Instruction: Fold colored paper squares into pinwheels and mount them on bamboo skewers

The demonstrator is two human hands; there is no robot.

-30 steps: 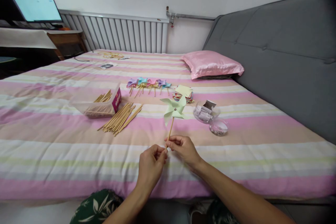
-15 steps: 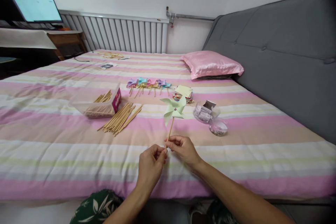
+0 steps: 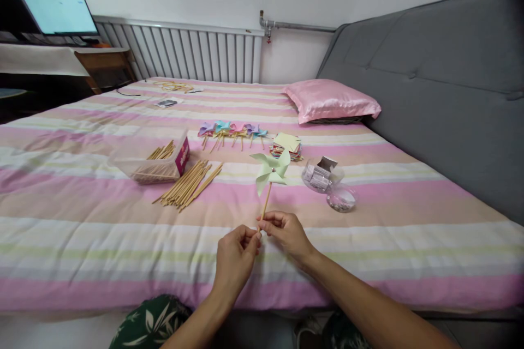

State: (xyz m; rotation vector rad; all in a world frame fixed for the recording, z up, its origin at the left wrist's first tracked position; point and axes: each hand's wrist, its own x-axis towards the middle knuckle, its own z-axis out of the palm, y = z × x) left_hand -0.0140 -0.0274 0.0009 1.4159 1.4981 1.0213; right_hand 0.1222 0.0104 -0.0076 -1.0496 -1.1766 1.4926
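A pale green paper pinwheel (image 3: 272, 169) on a thin wooden stick stands upright over the striped bed (image 3: 82, 240). Both hands pinch the stick's lower end: my left hand (image 3: 236, 257) from the left and my right hand (image 3: 286, 232) from the right, fingertips meeting at the stick. The pinwheel's head is above and just beyond my hands.
Loose wooden sticks (image 3: 189, 184) lie beside a clear box (image 3: 151, 161) holding more sticks. Several finished pinwheels (image 3: 231, 132) lie further back, next to a stack of coloured paper squares (image 3: 286, 145). A clear jar (image 3: 321, 173) and its lid (image 3: 341, 198) sit to the right. Pink pillow (image 3: 331, 100), grey headboard (image 3: 442, 82).
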